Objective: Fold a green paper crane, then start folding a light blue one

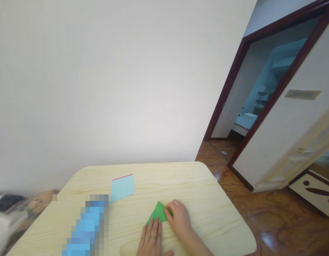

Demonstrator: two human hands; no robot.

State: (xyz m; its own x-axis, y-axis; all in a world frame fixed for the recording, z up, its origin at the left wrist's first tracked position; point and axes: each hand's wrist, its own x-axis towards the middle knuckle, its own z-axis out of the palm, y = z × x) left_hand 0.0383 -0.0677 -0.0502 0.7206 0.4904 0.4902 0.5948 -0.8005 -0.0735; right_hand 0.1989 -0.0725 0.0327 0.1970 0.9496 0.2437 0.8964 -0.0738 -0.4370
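Observation:
A small piece of green paper, folded to a point at its top, lies on the light wooden table. My left hand rests flat on the paper's lower left edge, fingers stretched out. At the paper's right side, my right hand has its thumb and curled fingers closed on the corner. Part of the paper is hidden under both hands.
A pale blue paper sheet with a pink strip along its top edge lies farther back on the left. A pixelated blue object is at the table's left. Behind stands a white wall; a doorway opens at right.

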